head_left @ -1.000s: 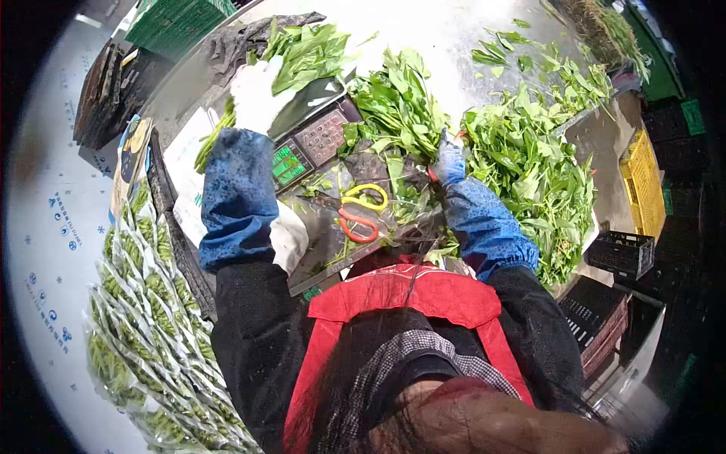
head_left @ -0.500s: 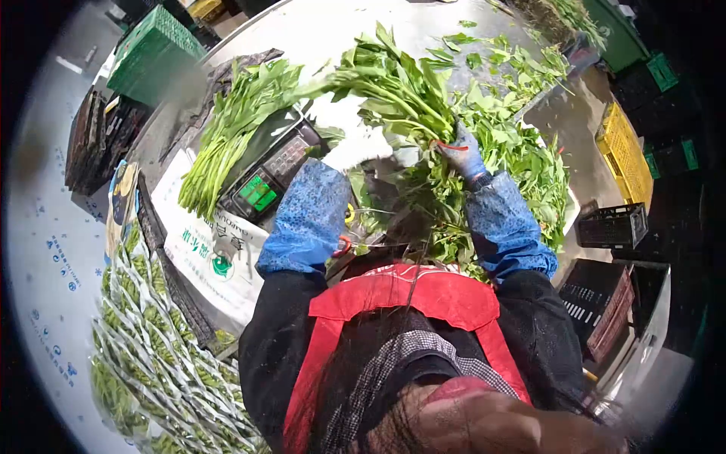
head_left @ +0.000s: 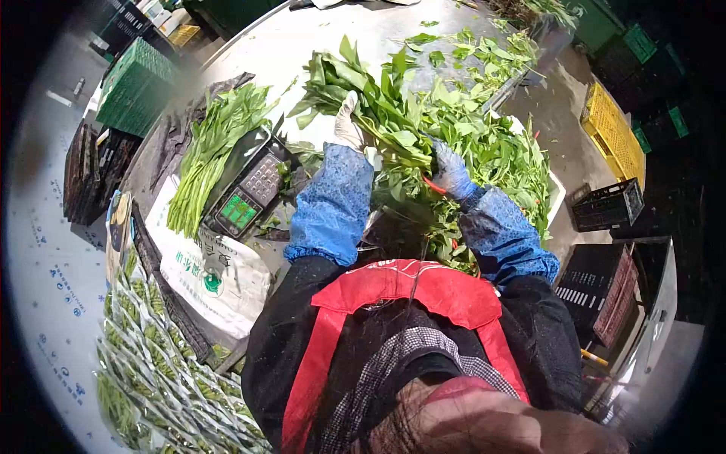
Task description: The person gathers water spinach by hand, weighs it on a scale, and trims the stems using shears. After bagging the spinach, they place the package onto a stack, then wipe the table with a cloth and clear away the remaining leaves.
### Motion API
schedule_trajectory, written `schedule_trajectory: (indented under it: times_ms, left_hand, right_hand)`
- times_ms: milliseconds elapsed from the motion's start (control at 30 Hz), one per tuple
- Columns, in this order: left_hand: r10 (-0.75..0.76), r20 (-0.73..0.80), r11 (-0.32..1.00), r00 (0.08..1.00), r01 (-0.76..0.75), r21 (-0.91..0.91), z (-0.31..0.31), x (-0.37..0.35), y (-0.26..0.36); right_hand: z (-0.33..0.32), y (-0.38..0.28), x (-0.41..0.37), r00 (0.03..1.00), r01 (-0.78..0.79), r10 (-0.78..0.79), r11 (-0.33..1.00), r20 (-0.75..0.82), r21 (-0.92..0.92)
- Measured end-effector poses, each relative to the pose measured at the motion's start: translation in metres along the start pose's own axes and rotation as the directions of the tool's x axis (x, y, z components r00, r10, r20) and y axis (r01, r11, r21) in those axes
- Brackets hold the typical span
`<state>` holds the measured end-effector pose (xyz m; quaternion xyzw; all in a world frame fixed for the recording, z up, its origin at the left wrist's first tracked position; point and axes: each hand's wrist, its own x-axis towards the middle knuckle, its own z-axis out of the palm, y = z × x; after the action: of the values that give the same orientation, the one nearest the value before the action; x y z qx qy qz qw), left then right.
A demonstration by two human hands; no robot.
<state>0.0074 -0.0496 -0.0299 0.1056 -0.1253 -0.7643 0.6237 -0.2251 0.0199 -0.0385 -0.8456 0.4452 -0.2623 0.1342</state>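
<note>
A bunch of leafy greens (head_left: 384, 130) is held up between my two hands, its leaves toward the upper left. My left hand (head_left: 349, 127), in a white glove, is closed around the bunch's left side with the thumb on top. At the stem end my right hand (head_left: 451, 168), in a grey-blue glove, grips the same bunch. A thin red strip (head_left: 433, 186) shows beside the right fingers. Just left of my left sleeve stands a digital scale (head_left: 248, 189) with a lit green display. A second bunch of greens (head_left: 208, 155) lies on it.
A heap of loose greens (head_left: 499, 144) lies right of my right hand. Packed greens (head_left: 162, 363) stand at lower left, below a white printed sack (head_left: 215, 276). A green crate (head_left: 136, 87), a yellow crate (head_left: 614, 132) and a black crate (head_left: 607, 206) surround the metal table (head_left: 249, 47).
My left hand has come up from near the scale and closed on the bunch. The bunch has shifted left with my right hand still on its stems. The view has turned slightly.
</note>
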Motion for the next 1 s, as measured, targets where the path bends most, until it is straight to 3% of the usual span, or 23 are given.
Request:
schedule_trajectory:
  times_ms: [33,67,100,133,167,200,233,333,367,400,433,533,567,600,667,700,733,767,833,867,900,967,1000]
  left_hand:
    - [-0.044,0.074,0.999,0.996,0.043,0.026,0.011,0.0,-0.002]
    - [-0.058,0.022,0.997,0.998,0.056,0.056,-0.004,0.011,-0.003]
    - [-0.068,-0.03,0.994,0.997,0.071,0.086,-0.018,0.023,-0.004]
    - [-0.077,0.119,0.997,0.99,0.078,-0.012,-0.012,0.023,-0.006]
    - [-0.085,0.025,0.996,0.996,0.086,-0.017,0.006,0.016,-0.008]
    - [-0.092,-0.07,0.996,0.993,0.09,-0.023,0.027,0.006,-0.011]
    - [-0.056,0.028,0.998,0.998,0.055,0.014,0.038,-0.003,-0.014]
    - [-0.117,-0.097,0.99,0.988,0.123,0.062,0.096,-0.035,-0.024]
    - [0.008,-0.176,0.987,0.984,0.021,0.162,0.071,-0.017,-0.033]
    - [0.136,-0.243,0.961,0.96,-0.068,0.267,0.047,-0.002,-0.043]
    - [0.111,-0.236,0.986,0.965,-0.078,0.146,0.061,-0.008,-0.048]
    - [0.115,-0.228,0.992,0.967,-0.099,0.082,0.084,-0.019,-0.045]
    - [0.044,-0.192,0.998,0.98,-0.036,0.046,0.093,-0.029,-0.039]
    - [-0.026,-0.154,1.0,0.988,0.029,0.013,0.101,-0.037,-0.033]
    - [0.125,-0.296,0.992,0.947,-0.112,0.061,0.082,-0.023,-0.031]
    - [0.228,-0.307,0.973,0.924,-0.205,0.105,0.052,-0.006,-0.028]
    - [0.163,-0.132,0.983,0.978,-0.173,-0.068,0.09,-0.028,-0.029]
    - [0.151,-0.093,0.988,0.984,-0.151,0.008,0.077,-0.023,-0.013]
    - [0.165,-0.259,0.985,0.952,-0.148,0.085,0.071,-0.025,0.004]
    - [0.239,-0.288,0.968,0.927,-0.203,0.149,0.079,-0.027,0.009]
    - [0.311,-0.316,0.944,0.896,-0.25,0.217,0.086,-0.03,0.013]
    - [0.293,-0.325,0.951,0.899,-0.239,0.194,0.094,-0.036,0.019]
    - [0.298,-0.317,0.949,0.9,-0.244,0.199,0.091,-0.036,0.019]
  right_hand:
    - [0.006,0.014,0.001,0.999,0.035,-0.035,0.999,-0.02,0.007]
    - [-0.009,0.003,0.004,0.991,-0.097,0.09,0.993,0.103,0.062]
    - [0.001,0.018,0.008,0.988,-0.079,0.036,0.95,0.148,0.301]
    - [0.01,0.031,0.013,0.984,-0.069,-0.029,0.85,0.177,0.522]
    - [-0.021,0.005,0.015,0.986,0.15,-0.169,0.837,-0.013,0.526]
    - [-0.022,0.009,0.018,0.997,0.013,-0.056,0.798,0.053,0.603]
    - [-0.024,0.014,0.024,0.991,-0.122,0.049,0.736,0.128,0.665]
    - [-0.03,0.007,0.045,0.995,-0.103,0.079,0.732,0.066,0.674]
    - [-0.023,-0.003,0.049,0.998,-0.007,0.052,0.62,-0.032,0.785]
    - [-0.018,-0.012,0.052,0.984,-0.115,0.179,0.519,0.024,0.847]
    - [-0.015,-0.022,0.053,0.951,-0.211,0.296,0.398,0.093,0.893]
    - [0.025,0.005,0.054,0.935,-0.066,0.337,0.476,-0.112,0.877]
    - [0.013,-0.007,0.051,0.949,0.048,0.282,0.317,-0.143,0.947]
    - [0.008,-0.009,0.054,0.948,-0.033,0.311,0.317,-0.071,0.948]
    - [-0.014,-0.025,0.054,0.932,-0.14,0.36,0.231,0.049,0.963]
    - [0.001,-0.007,0.051,0.941,-0.152,0.334,0.291,0.049,0.944]
    - [0.017,0.014,0.048,0.95,-0.162,0.308,0.352,0.05,0.922]
    - [-0.018,-0.008,0.037,0.92,-0.369,0.345,0.598,0.187,0.711]
    - [-0.004,0.034,0.016,0.951,-0.298,0.258,0.911,0.169,0.285]
    - [-0.007,0.049,0.014,0.837,-0.489,0.434,0.866,0.333,0.104]
    - [-0.001,0.079,0.002,0.918,-0.308,0.309,0.95,0.248,-0.044]
    - [-0.017,0.089,-0.002,0.906,-0.298,0.277,0.955,0.319,0.016]
    - [-0.017,0.09,-0.001,0.951,-0.132,0.193,0.96,0.241,-0.248]
